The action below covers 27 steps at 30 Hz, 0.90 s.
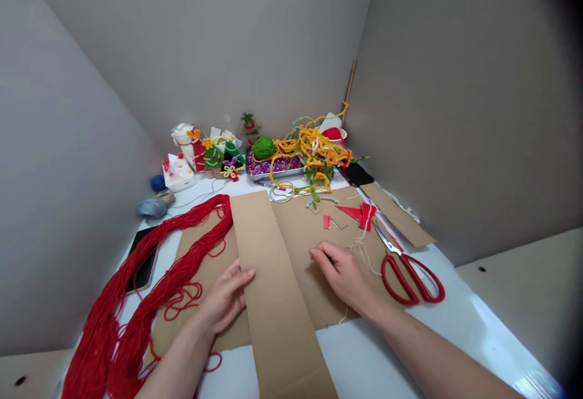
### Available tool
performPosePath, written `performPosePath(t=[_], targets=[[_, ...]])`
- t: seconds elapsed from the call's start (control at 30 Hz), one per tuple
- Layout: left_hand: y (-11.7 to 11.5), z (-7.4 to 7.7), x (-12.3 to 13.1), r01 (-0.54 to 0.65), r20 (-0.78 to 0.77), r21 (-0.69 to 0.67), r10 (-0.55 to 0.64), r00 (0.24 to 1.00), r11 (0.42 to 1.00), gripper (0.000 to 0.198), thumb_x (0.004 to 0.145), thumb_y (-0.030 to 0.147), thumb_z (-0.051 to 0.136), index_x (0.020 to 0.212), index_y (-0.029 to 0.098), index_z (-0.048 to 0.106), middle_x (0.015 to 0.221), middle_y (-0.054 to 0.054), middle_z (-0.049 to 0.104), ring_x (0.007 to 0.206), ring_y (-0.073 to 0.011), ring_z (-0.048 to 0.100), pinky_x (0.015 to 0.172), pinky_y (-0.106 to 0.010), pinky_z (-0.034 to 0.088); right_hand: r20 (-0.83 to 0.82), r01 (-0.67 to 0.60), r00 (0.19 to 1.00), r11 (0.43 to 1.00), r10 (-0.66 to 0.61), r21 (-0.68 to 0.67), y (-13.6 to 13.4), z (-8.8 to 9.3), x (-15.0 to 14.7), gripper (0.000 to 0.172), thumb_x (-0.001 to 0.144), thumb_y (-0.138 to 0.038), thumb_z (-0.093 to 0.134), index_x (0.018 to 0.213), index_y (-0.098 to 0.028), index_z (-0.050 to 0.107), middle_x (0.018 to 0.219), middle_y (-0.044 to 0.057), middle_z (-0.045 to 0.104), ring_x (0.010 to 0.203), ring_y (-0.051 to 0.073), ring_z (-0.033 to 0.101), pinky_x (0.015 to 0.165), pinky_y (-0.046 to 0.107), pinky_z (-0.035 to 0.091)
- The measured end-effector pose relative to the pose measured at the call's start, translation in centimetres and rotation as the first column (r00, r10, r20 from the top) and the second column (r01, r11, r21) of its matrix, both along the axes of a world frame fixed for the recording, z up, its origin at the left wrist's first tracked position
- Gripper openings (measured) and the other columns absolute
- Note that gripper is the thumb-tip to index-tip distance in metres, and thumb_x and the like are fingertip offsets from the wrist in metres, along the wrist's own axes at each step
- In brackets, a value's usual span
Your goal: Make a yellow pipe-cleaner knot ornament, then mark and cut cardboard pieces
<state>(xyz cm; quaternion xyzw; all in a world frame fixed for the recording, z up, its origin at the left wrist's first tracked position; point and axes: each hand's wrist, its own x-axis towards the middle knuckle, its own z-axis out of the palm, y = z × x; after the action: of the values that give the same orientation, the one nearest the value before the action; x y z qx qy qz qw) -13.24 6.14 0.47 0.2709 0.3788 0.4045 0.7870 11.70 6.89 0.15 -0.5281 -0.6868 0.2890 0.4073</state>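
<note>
My left hand (225, 299) lies flat with its fingers against the left edge of a long cardboard strip (273, 289), which runs from the middle of the table toward me. My right hand (341, 274) rests on a wider cardboard sheet (300, 229), its fingertips curled close to the strip; anything between them is hidden. Pale string (364, 247) trails beside that hand. Red-handled scissors (407, 277) lie to its right. Red paper pieces (359, 214) lie on the sheet. A thick hank of red yarn (136, 283) stretches along the left, near my left hand.
A metal tray of purple beads (273, 165) stands at the back, with a green yarn ball (263, 147) and tangled yellow cord (314, 150). Felt decorations (214, 156) crowd the back left. A dark tablet (142, 259) lies under the yarn. Grey walls surround the white table (359, 350).
</note>
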Motion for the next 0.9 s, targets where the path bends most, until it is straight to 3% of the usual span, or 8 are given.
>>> performPosePath(t=[0.13,0.3,0.47,0.63,0.77,0.9], targets=[[-0.09,0.08,0.02,0.008,-0.012,-0.008,-0.008,1.000,1.000,0.035,0.084,0.013,0.058,0.118,0.018,0.055,0.114,-0.010,0.067,0.105,-0.0232,0.063,0.089,-0.036,0.052,-0.027,-0.046,0.998,0.996,0.048,0.079,-0.23,-0.06,-0.20,0.011,0.091,-0.021,0.045,0.093,-0.019,0.055,0.090,0.004,0.058,0.082,0.015,0.055,0.075,0.025,0.042],[-0.19,0.00,0.04,0.014,0.004,-0.004,-0.014,1.000,1.000,0.036,0.083,0.013,0.059,0.118,0.018,0.056,0.115,-0.010,0.067,0.107,-0.0234,0.062,0.094,-0.038,0.048,-0.006,-0.081,0.997,0.995,0.080,-0.066,-0.61,-0.24,-0.29,0.027,0.092,-0.030,0.045,0.069,-0.019,0.053,0.061,-0.002,0.052,0.059,0.012,0.048,0.058,0.023,0.038],[-0.29,0.09,0.14,0.023,0.002,0.008,-0.023,1.000,1.000,0.035,0.083,0.013,0.059,0.118,0.019,0.057,0.115,-0.009,0.067,0.108,-0.0224,0.062,0.097,-0.038,0.045,-0.067,-0.070,0.995,0.996,0.073,0.054,-0.60,0.22,-0.12,0.014,0.092,-0.025,0.044,0.093,-0.019,0.057,0.089,0.005,0.061,0.080,0.015,0.056,0.072,0.025,0.043],[-0.50,0.21,0.13,0.051,0.003,0.024,-0.051,0.999,0.998,0.033,0.084,0.013,0.057,0.116,0.018,0.058,0.117,-0.010,0.066,0.110,-0.0228,0.060,0.098,-0.039,0.044,-0.066,-0.027,0.998,0.998,0.022,-0.063,-0.49,0.41,0.12,0.025,0.093,-0.031,0.043,0.075,-0.019,0.056,0.066,-0.001,0.058,0.063,0.014,0.054,0.061,0.024,0.042],[-0.54,0.16,0.21,0.088,0.022,0.058,-0.090,0.996,0.994,0.039,0.085,0.013,0.055,0.123,0.021,0.053,0.124,-0.010,0.061,0.115,-0.0226,0.057,0.100,-0.038,0.042,-0.066,-0.018,0.998,0.999,0.021,0.048,-0.22,-0.10,0.05,0.014,0.092,-0.023,0.045,0.097,-0.019,0.057,0.088,0.005,0.060,0.079,0.016,0.057,0.072,0.027,0.044],[-0.62,0.11,0.33,0.097,0.032,0.085,-0.100,0.994,0.992,0.053,0.086,0.012,0.055,0.134,0.026,0.041,0.129,-0.008,0.058,0.118,-0.0216,0.054,0.101,-0.037,0.040,-0.024,-0.111,0.993,0.990,0.114,0.089,-0.19,-0.22,-0.02,0.011,0.091,-0.018,0.046,0.092,-0.020,0.057,0.087,0.004,0.058,0.080,0.015,0.055,0.073,0.027,0.043]])
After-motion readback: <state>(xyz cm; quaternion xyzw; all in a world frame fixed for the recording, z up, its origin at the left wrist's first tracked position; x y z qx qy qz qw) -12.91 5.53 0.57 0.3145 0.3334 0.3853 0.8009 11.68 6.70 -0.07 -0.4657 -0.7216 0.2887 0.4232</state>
